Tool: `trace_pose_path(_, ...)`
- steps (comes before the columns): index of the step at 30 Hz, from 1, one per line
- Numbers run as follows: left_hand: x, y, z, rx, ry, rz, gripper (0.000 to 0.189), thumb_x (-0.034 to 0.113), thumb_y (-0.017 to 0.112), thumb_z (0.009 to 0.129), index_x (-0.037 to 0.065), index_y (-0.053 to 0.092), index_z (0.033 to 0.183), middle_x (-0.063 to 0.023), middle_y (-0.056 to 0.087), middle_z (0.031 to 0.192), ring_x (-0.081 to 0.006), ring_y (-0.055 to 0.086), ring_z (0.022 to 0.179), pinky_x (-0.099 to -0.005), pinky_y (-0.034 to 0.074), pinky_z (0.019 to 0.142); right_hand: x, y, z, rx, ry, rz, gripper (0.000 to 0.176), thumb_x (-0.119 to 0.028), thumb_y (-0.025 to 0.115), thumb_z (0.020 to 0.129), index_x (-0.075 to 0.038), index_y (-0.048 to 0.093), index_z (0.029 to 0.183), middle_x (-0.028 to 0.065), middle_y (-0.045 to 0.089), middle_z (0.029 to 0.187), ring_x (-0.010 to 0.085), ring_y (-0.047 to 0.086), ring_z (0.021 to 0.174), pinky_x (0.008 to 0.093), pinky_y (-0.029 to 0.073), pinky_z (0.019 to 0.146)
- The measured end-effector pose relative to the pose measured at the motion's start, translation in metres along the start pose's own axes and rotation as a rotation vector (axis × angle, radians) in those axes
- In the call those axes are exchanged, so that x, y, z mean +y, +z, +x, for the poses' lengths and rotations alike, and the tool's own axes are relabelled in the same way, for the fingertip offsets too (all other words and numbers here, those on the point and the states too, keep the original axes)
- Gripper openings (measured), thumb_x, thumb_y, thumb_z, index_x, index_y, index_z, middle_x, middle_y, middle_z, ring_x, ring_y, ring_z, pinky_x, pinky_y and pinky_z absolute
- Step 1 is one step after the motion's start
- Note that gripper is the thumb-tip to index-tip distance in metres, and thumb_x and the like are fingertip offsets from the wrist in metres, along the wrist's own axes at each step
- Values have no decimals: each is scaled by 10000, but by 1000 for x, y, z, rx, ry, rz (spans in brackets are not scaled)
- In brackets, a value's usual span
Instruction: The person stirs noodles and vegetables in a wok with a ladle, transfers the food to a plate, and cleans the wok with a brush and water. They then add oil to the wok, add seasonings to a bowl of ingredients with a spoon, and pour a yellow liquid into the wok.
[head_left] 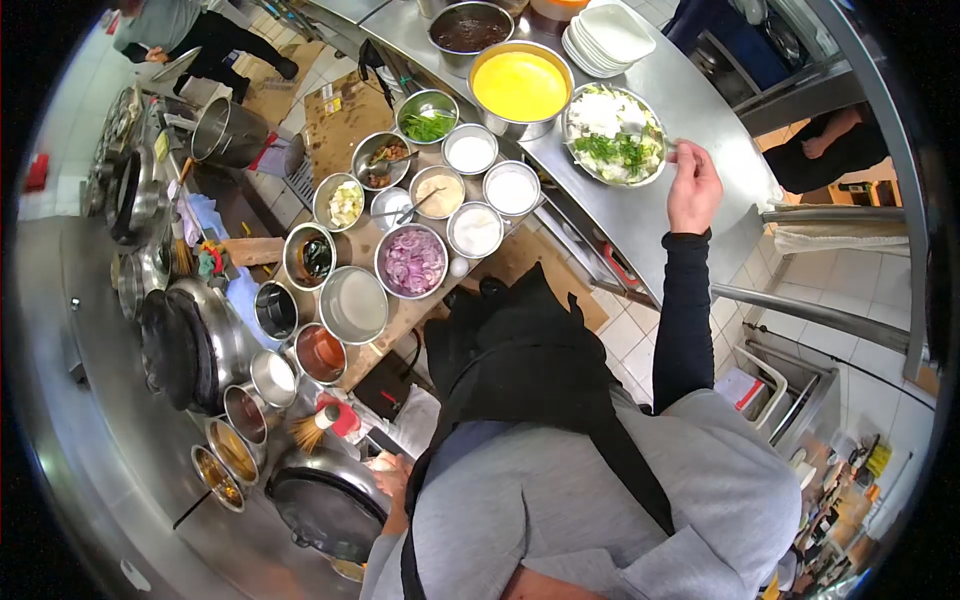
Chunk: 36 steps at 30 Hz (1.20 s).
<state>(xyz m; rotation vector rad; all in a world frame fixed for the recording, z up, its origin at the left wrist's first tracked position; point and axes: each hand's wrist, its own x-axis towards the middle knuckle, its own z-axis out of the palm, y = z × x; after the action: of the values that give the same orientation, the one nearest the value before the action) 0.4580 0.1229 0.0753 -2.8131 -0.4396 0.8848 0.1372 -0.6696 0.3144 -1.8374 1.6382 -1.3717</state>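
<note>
My right hand (695,187), at the end of a black sleeve, has its fingers closed at the right rim of a metal bowl (572,150). White pieces and chopped green herbs (625,150) fill this bowl, which is on the steel counter. Low on the left, my left hand (393,474) is beside a dark wok (325,510) on the stove. Its fingers look curled at the wok's near edge, and my arm and body partly hide what they grip.
A pot of yellow liquid (519,85), a pot of dark liquid (468,34) and stacked white dishes (606,42) share the counter. Bowls of ingredients, including chopped red onion (412,262), crowd the middle table. Another person (215,40) stands far left; another person's arm (835,130) shows at right.
</note>
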Motion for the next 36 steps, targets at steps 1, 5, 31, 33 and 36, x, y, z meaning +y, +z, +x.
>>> trace_pose_path(1,-1,0,2,0,0,1,1128,694,781,776,62,277,1563,-270,498,1417,-447,546,1280,-506,427,1135,-4,-6,1,114,-288,-415,220,-190,606,1053,-29,751,1094,120,745,1029,204,705,858,349,565,793)
trace_pose_path(5,-4,0,5,-4,-4,6,1098,687,776,784,70,293,1553,-256,510,1410,-441,558,1264,-505,431,1130,-5,19,-32,-15,-27,-6,225,-223,627,1042,-37,745,1086,123,745,971,225,707,854,348,549,802)
trace_pose_path(31,3,-5,-9,6,10,14,903,643,744,835,127,396,1489,-165,589,1362,-404,636,1165,-496,464,1101,78,170,-142,-512,689,602,238,-127,558,1032,24,726,1105,90,767,872,121,696,776,253,534,698)
trace_pose_path(33,3,-5,-8,5,13,20,888,640,742,839,132,404,1484,-158,595,1358,-401,641,1157,-495,466,1098,67,148,-134,-494,796,666,239,-118,547,1035,22,726,1110,92,768,896,122,702,789,254,547,711)
trace_pose_path(36,1,-2,-4,4,13,29,866,634,738,845,138,415,1477,-147,604,1353,-397,650,1146,-494,470,1095,42,101,-109,-484,862,772,259,-136,539,1055,29,697,1178,86,740,965,140,717,861,276,590,771)
